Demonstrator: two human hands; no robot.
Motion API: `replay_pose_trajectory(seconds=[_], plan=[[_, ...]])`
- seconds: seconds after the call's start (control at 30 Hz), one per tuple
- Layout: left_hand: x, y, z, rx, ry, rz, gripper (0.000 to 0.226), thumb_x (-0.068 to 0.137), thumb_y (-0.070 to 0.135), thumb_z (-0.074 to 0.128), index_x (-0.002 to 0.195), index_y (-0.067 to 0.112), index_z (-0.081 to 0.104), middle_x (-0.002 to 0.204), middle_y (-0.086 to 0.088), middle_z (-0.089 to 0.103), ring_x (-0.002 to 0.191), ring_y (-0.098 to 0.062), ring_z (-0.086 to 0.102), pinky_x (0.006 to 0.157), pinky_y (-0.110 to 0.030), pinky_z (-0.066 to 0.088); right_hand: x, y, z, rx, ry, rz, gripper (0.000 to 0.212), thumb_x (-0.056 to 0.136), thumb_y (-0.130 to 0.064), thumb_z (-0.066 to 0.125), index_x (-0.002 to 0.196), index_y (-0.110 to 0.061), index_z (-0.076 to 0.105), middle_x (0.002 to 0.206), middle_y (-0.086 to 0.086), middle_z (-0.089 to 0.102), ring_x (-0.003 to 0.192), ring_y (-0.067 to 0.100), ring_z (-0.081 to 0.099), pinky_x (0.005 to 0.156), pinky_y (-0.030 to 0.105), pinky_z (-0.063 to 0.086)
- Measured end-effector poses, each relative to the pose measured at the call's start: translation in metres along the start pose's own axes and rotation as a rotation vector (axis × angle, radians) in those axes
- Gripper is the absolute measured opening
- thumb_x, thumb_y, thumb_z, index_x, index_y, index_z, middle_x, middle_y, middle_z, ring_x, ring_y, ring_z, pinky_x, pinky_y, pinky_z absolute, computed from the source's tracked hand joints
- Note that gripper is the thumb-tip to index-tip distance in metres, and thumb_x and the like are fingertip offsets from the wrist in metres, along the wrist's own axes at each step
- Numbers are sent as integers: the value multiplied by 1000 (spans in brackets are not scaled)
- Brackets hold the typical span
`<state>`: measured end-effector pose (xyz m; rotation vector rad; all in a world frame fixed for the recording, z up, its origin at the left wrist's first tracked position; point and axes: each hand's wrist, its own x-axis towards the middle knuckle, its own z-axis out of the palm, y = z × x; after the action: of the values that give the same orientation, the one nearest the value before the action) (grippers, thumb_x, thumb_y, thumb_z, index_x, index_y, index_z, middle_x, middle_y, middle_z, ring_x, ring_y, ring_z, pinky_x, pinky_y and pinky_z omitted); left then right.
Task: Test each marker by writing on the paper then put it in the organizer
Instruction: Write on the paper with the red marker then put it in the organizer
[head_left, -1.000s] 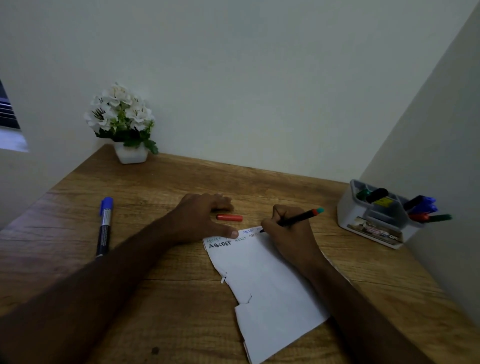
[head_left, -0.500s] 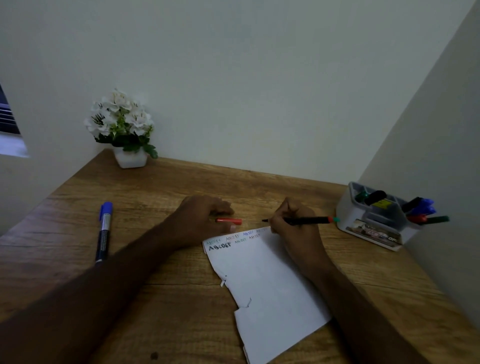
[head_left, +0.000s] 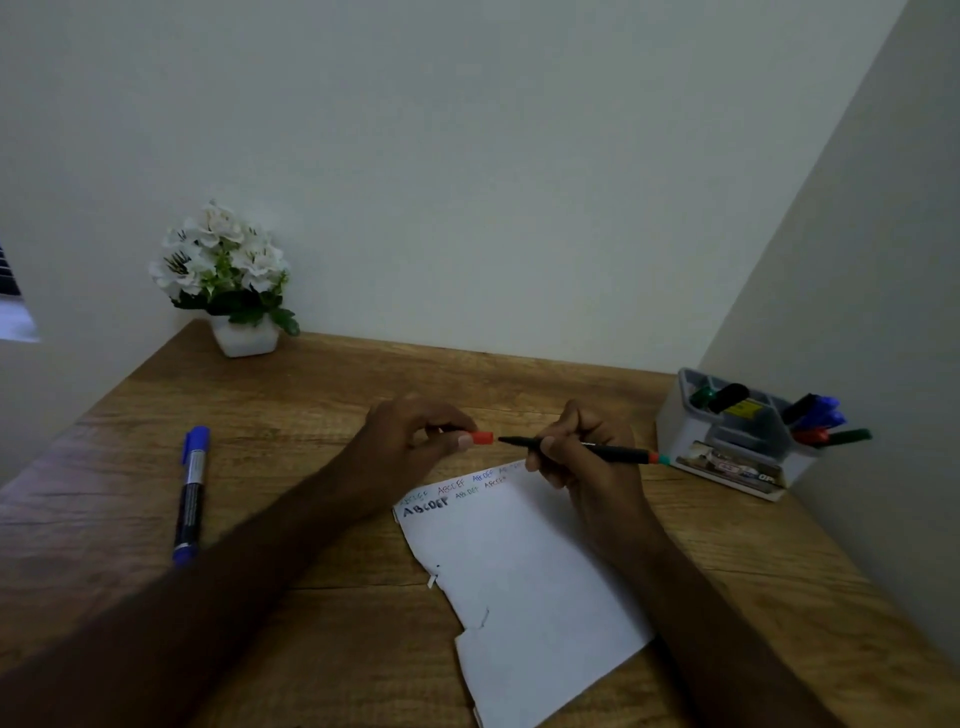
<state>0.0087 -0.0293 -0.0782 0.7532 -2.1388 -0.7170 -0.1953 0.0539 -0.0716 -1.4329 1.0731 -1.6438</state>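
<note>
My right hand (head_left: 582, 457) grips a thin black marker (head_left: 597, 450) lying level, its tip pointing left and its red-and-teal end toward the organizer. My left hand (head_left: 410, 441) pinches the marker's red cap (head_left: 482, 438) just left of the tip, a small gap between them. Both hands are above the far edge of the white paper (head_left: 524, 587), which carries rows of "ABCDEF" along its top. The grey organizer (head_left: 691, 421) stands at the right wall with several markers in it. A blue marker (head_left: 191, 493) lies on the desk at the left.
A white pot of white flowers (head_left: 228, 280) stands in the back left corner of the wooden desk (head_left: 311, 395). Walls close in at the back and right. The paper's near left edge is torn and stepped.
My right hand lifted the black marker off the paper and turned it level. My left hand left the paper's corner and picked the red cap up from the desk, bringing it to the tip.
</note>
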Motion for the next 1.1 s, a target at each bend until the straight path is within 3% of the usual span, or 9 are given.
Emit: replay_pose_trajectory(seconds=[0.27,0.37,0.53,0.63,0.83,0.97,1.1], plan=[[-1,6,0,-40,-70,52,18,89,28,61,99,20,75,89,16,70,85,-6,62,72,-18,44,0,2,3,-17,-59,11,10,78,3,58,70,5,54,62,20,64,49,18,48,49,24,40],[-1,13,1,-102,-109,55,12,91,16,63,95,18,74,86,11,71,80,-7,64,66,-12,46,0,3,5,7,-121,59,8,81,3,62,80,3,54,68,20,68,51,23,51,49,28,41],[-3,14,1,-169,-156,6,13,93,17,62,89,15,74,86,3,73,78,-14,67,68,-33,52,-1,1,7,-101,-116,56,27,81,-15,76,73,4,58,59,15,62,52,19,52,51,26,41],[-4,13,1,-210,-151,-6,15,90,18,63,82,12,73,85,0,73,76,-17,68,68,-39,54,-2,0,7,-99,-133,56,28,81,-15,77,70,5,60,55,8,58,51,15,48,51,26,38],[-5,17,4,-271,-108,21,21,86,21,62,73,9,72,78,-2,73,69,-16,68,63,-28,51,-1,-3,7,27,-183,101,27,79,-14,77,72,2,58,56,13,57,47,18,43,45,24,34],[-4,18,6,-270,-85,15,20,86,23,63,70,15,71,78,-3,74,71,-18,68,67,-35,54,1,-2,6,37,-184,85,40,77,-18,78,72,11,51,57,16,58,49,22,41,43,26,32],[-5,17,3,-295,-99,-13,27,85,35,62,73,13,73,82,-4,74,77,-21,70,73,-38,56,2,4,5,-21,-174,65,21,80,-13,78,71,-6,60,60,13,63,50,23,47,46,29,36]])
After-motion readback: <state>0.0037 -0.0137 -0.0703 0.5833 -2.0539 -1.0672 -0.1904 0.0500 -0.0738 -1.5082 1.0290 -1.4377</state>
